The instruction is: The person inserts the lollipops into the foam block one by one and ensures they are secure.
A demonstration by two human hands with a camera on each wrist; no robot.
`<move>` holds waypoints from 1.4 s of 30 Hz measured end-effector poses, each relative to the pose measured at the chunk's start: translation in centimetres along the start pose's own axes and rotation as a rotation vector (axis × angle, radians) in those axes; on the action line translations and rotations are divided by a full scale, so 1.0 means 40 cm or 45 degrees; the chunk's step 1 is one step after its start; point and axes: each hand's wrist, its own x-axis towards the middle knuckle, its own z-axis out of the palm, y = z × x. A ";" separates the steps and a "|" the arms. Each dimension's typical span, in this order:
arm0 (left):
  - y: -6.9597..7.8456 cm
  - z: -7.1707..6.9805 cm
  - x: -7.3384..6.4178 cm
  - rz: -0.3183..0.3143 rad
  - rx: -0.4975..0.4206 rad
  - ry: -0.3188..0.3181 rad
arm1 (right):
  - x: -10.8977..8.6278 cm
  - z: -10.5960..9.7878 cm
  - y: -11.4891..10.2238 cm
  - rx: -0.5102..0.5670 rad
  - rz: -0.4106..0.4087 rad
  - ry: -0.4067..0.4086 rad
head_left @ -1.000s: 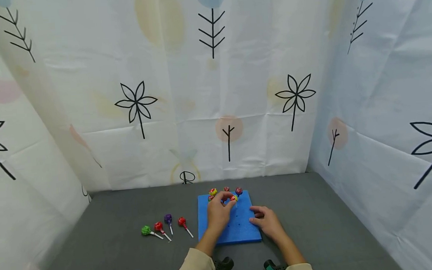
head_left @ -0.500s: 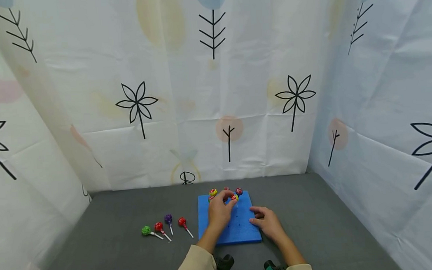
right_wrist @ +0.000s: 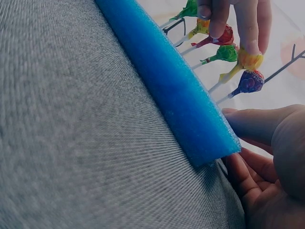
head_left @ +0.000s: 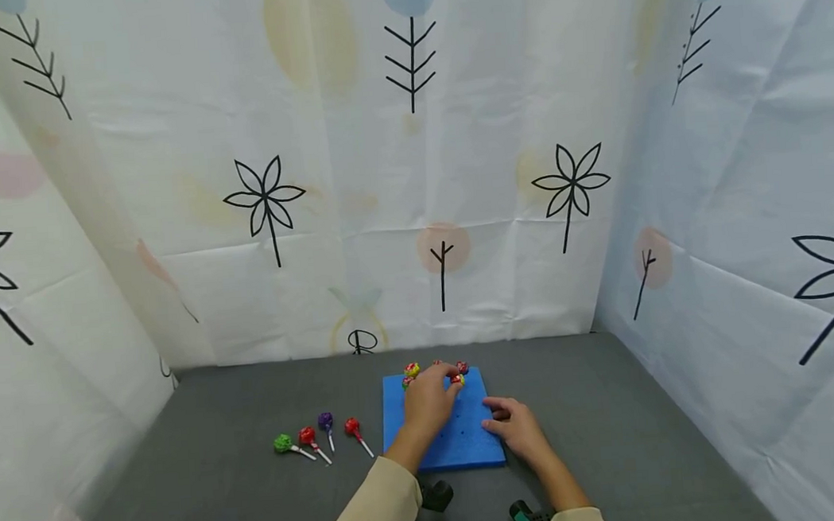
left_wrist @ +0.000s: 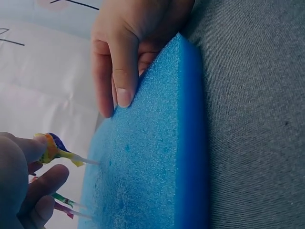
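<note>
The left hand [head_left: 427,403] reaches over a blue foam board [head_left: 464,446]. In the left wrist view, one digit of the left hand [left_wrist: 21,181] touches the candy end of a yellow lollipop [left_wrist: 50,149]; the other fingers are spread apart from it. The lollipop's white stick meets the board. The right wrist view shows the fingertip on the yellow wrapper [right_wrist: 250,61]. At the board's right edge, the right hand [head_left: 516,428] grips the foam; its thumb [right_wrist: 257,121] is along the upper edge and its fingers are lower down the side.
Behind the left hand several lollipops stand in the board, among them a purple one [right_wrist: 251,81] and a green one [right_wrist: 227,53]. To the left, on the grey table [head_left: 246,506], lie a green lollipop [head_left: 283,443], a purple lollipop [head_left: 325,421] and red lollipops [head_left: 353,427].
The left hand has shifted slightly to the right, and the yellow lollipop's head has moved a little right with it. The right hand and the board have stayed put.
</note>
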 end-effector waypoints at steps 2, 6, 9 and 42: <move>-0.001 -0.001 0.002 0.009 0.029 -0.012 | -0.001 0.002 0.000 -0.001 0.008 -0.007; -0.005 -0.003 0.005 0.033 0.080 -0.039 | -0.002 0.006 0.000 0.001 -0.002 -0.018; -0.008 -0.004 0.008 0.055 0.102 -0.041 | -0.001 0.009 0.002 0.012 -0.007 -0.009; -0.043 -0.052 -0.091 0.300 -0.188 0.154 | 0.004 0.002 0.001 0.004 0.036 -0.004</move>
